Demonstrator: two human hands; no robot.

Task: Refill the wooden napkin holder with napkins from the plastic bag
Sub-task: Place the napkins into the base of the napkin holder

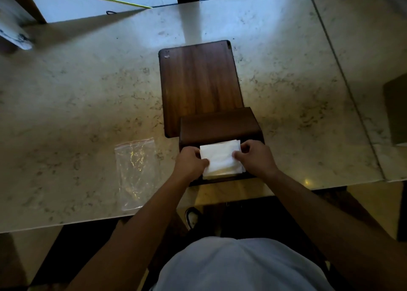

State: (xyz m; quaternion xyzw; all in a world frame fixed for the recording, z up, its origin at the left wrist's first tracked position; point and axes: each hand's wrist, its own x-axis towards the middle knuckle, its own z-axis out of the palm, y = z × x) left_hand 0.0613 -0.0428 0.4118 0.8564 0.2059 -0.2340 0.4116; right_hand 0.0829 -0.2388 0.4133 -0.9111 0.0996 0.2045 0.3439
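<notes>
1. Right now both hands are at the wooden napkin holder (220,127), which sits near the front edge of the marble table (77,92).
2. The left hand (190,162) is clenched on the left edge of the stack of white napkins (220,158), fingers curled over it.
3. The right hand (253,158) pinches the stack's right edge, thumb on top.
4. The napkins lie inside the holder's open compartment, their far end tucked under the dark wooden top, the near end resting over the front lip.
5. Behind the holder, and touching it, a flat wooden board (198,81) lies on the marble; whether it is the holder's lid I cannot tell.
6. The plastic bag (136,171) lies flat and looks empty, just left of the holder, red-lined seal at its far end.
</notes>
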